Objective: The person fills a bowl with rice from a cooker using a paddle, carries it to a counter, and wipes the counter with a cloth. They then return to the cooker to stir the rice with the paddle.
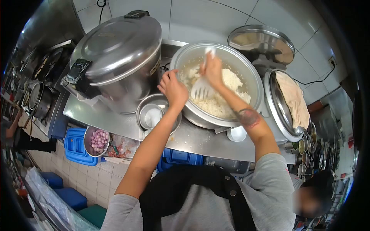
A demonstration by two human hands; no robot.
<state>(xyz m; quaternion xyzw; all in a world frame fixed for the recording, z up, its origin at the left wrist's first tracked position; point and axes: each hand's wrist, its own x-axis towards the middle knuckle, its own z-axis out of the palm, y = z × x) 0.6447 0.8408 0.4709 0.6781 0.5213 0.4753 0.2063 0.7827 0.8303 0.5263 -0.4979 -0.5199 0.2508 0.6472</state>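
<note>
A large round metal pot (255, 82) holds white rice (230, 81), heaped at the right and lower side. My right hand (212, 69) is closed around the handle of a white slotted paddle (202, 89), whose blade rests on the rice. My left hand (173, 89) lies at the pot's left rim, its fingers bent over the edge. Just below my left hand, a metal bowl (142, 105) holds a smaller metal cup (151, 115).
A tall lidded cooker (119, 50) stands left. A metal lid (262, 42) leans behind the pot; another lidded cooker (275, 111) with a cloth (293, 98) stands right. Onions (99, 139) fill a bowl below left. Another person (312, 192) is at lower right.
</note>
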